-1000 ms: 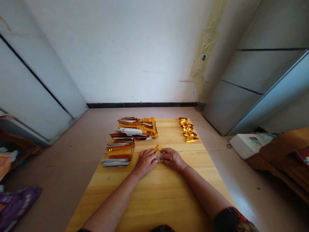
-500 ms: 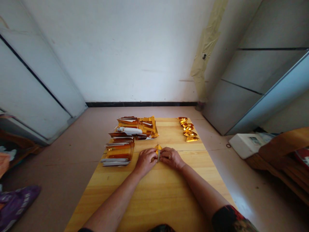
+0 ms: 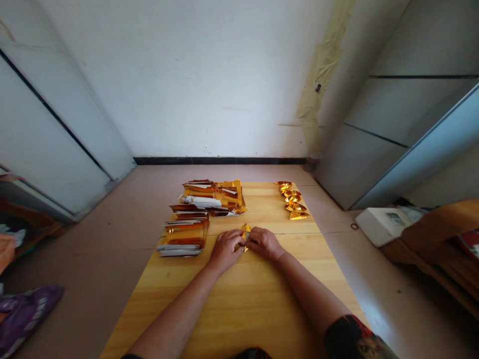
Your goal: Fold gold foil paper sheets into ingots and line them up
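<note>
At the middle of a pale yellow wooden table (image 3: pixel 243 304), the left hand (image 3: pixel 225 252) and right hand (image 3: pixel 264 244) sit close together, both holding a small folded piece of gold foil paper (image 3: pixel 245 237) pinched between them, its pale underside showing near the lower tip. Just beyond the left hand lies a stack of gold-and-silver foil sheets (image 3: pixel 185 239), touching a second, messier foil stack (image 3: pixel 213 197) farther up the table. To the right, a short column of boat-shaped gold foil ingots (image 3: pixel 292 201) stands apart.
</note>
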A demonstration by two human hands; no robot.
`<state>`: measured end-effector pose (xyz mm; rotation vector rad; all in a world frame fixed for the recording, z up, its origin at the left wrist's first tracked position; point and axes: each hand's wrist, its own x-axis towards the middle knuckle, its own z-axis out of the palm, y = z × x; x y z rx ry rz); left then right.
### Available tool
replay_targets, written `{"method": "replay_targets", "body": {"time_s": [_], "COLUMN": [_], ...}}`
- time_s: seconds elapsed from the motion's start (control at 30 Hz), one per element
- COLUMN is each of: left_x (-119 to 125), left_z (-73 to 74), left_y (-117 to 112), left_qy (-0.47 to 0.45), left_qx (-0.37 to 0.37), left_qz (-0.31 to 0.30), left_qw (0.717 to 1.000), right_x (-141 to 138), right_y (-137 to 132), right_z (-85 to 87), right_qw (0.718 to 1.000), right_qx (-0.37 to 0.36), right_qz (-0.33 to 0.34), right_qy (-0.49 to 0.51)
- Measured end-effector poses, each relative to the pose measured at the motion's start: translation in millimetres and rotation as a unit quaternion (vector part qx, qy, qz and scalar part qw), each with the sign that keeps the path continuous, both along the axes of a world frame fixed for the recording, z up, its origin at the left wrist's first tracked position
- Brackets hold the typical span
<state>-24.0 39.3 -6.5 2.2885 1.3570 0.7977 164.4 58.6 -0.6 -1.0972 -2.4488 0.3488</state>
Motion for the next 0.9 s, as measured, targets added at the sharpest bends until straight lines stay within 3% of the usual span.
{"method": "replay_targets", "body": {"time_s": [0.9], "left_x": [-0.5], "left_z": [-1.2], "left_y": [0.2], "left_qy": [0.014], "left_qx": [0.003], "left_qz": [-0.012], "left_qw": [1.000], "right_x": [-4.9], "right_y": [-0.5], "right_z": [2.6], "right_qw": [0.999], "right_qx": [-0.024], "right_qz": [-0.038], "right_qy": [-0.025]}}
